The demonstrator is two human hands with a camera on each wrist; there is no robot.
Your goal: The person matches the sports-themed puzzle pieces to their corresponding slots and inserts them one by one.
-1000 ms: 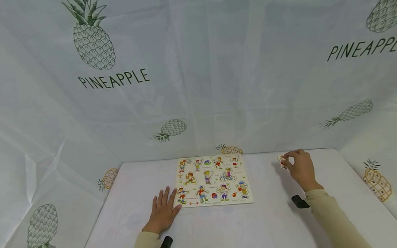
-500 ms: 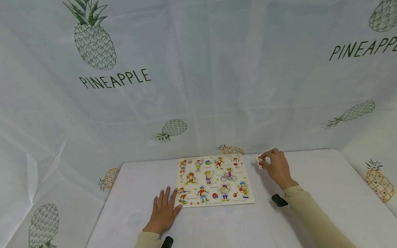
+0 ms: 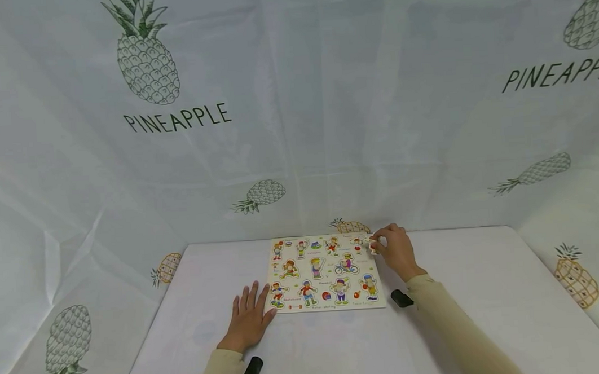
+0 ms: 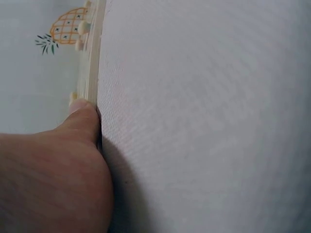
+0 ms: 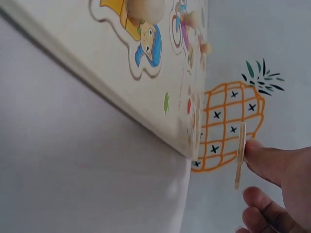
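A cream wooden puzzle board (image 3: 304, 275) printed with sports figures lies at the far middle of the table. My left hand (image 3: 247, 318) rests flat with spread fingers at its lower left corner; in the left wrist view the thumb (image 4: 83, 109) touches the board's edge. Over the upper right corner, my right hand (image 3: 398, 252) pinches a small figure puzzle piece (image 3: 369, 243) between thumb and fingers. The right wrist view shows this piece (image 5: 240, 155) edge-on, apart from the board. Its printed side is mostly hidden there.
Wooden knobs (image 5: 146, 9) stand up from the pieces set in the board. Behind the table (image 3: 333, 349) hangs a white pineapple-print cloth (image 3: 296, 125). A black wrist device (image 3: 402, 298) sits at the right wrist, another black device (image 3: 253, 368) at the left.
My right hand has carried the puzzle piece leftward, from the table's right side to the board's upper right corner. The left hand has stayed in place on the board's corner.
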